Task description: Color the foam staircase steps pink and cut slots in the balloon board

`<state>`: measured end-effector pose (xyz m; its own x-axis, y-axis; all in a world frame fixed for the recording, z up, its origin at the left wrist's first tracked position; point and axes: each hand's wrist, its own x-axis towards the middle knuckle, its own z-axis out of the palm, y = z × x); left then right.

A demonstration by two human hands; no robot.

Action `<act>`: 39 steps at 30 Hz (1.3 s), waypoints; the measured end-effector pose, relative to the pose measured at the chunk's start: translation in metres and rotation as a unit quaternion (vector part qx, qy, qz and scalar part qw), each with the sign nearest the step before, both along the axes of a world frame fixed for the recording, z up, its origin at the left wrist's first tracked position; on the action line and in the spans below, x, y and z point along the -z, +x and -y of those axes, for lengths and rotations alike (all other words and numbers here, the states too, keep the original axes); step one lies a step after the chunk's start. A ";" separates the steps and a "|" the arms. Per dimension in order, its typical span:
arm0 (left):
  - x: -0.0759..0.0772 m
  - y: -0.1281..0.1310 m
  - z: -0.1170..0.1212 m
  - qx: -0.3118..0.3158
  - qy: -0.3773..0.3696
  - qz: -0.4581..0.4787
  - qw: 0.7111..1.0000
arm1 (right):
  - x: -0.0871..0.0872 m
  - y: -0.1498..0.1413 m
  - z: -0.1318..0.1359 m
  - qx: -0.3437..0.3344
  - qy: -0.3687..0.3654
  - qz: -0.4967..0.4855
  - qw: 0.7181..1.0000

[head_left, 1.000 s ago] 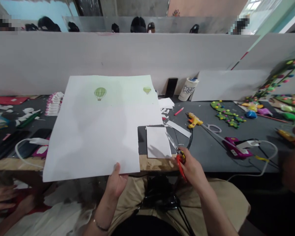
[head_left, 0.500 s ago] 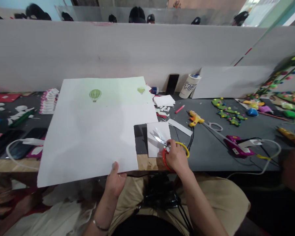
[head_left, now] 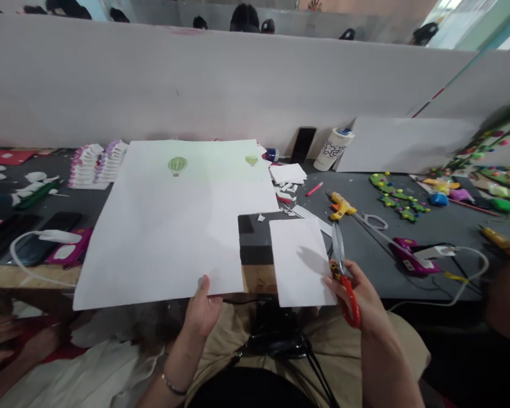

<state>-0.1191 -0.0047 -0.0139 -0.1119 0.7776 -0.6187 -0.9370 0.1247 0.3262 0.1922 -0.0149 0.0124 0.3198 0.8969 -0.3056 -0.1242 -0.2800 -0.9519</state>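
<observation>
My left hand point(head_left: 203, 309) grips the lower edge of a large white paper sheet point(head_left: 174, 238), thumb on top. Pale green tint and two printed green balloons mark the sheet's far part, and a rectangle is cut out of its near right corner. In my right hand point(head_left: 359, 294) are scissors point(head_left: 343, 272) with red and yellow handles, blades pointing away from me. That hand's thumb and fingers also pinch the right edge of a smaller white paper rectangle point(head_left: 300, 263), apart from the large sheet.
Paper scraps point(head_left: 287, 192), a red pen point(head_left: 314, 189), a yellow glue gun point(head_left: 342, 207) and a white tumbler point(head_left: 334, 148) lie or stand beyond my right hand. A purple power strip point(head_left: 412, 258) with cables is farther right. Another person's hands point(head_left: 8, 340) are at the lower left.
My right hand has moved right and toward me, lifting the small paper rectangle off the table. The scissors have turned to point away. The large sheet shifted slightly.
</observation>
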 end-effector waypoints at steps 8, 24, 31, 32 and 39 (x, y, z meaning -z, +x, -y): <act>0.003 0.014 0.015 0.024 -0.020 -0.002 1.000 | 0.005 -0.025 -0.003 0.007 -0.001 -0.060 0.998; 0.005 0.019 0.018 0.064 -0.020 -0.006 0.998 | 0.001 -0.037 0.000 -0.027 -0.012 -0.020 0.999; 0.005 0.019 0.019 0.066 -0.014 0.006 0.998 | 0.000 -0.037 0.004 -0.049 -0.006 0.000 0.999; 0.004 0.019 0.019 0.064 -0.016 0.002 0.998 | 0.000 -0.037 0.004 -0.046 -0.009 -0.002 0.999; 0.002 0.019 0.020 0.074 -0.022 -0.001 0.997 | -0.002 -0.038 0.006 -0.031 -0.024 -0.010 0.999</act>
<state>-0.1004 -0.0247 -0.0160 0.0018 0.7576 -0.6528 -0.9067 0.2765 0.3184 0.1540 -0.0207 0.0142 0.2581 0.8988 -0.3542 -0.1242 -0.3327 -0.9348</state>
